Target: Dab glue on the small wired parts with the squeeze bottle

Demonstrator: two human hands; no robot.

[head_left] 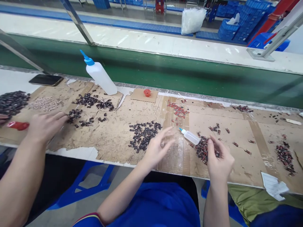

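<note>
My left hand (pixel 161 145) hovers beside a pile of small black parts (pixel 142 137), its fingers apart and nothing visible between them. My right hand (pixel 220 157) is over the right edge of a pile of red-and-black parts (pixel 202 151), thumb and forefinger pinched together; whatever they hold is too small or hidden to name. Between my hands a small clear bottle with a blue tip (pixel 191 137) lies on the cardboard, touching that pile. Loose red pieces (pixel 178 110) are scattered above the bottle.
At the left, a co-worker's hand (pixel 47 124) reaches over dark parts near a red bottle (pixel 18 125). A large white bottle (pixel 101 77), a phone (pixel 46 80) and a red cap (pixel 147 92) stand or lie toward the back. More parts (pixel 284 157) lie at right.
</note>
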